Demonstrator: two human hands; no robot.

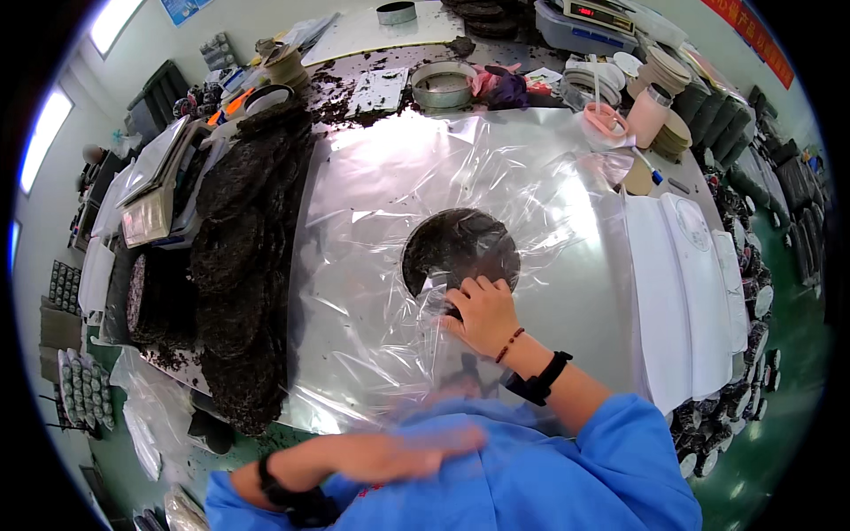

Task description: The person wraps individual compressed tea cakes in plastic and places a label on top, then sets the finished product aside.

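Observation:
In front of me a clear plastic film [372, 352] lies wrinkled over a metal-topped work surface. A round, dark cake of pressed leafy matter [431, 249] sits at its middle, with a thin rim around it and film over at least part of it. My right hand [485, 315] rests at the cake's near edge, fingers curled and apparently gripping the film; what lies under the palm is hidden. Blurred by motion, my left hand [398, 455] is stretched flat close to my blue jacket, with nothing visible in it.
Overlapping dark round cakes [229, 285] line the left side. White paper sheets [671, 299] lie at right. Behind are a metal ring [441, 85], a pink bottle [649, 116], a pink cup [604, 125], a marker [647, 167] and a digital scale [597, 14] on a plastic box.

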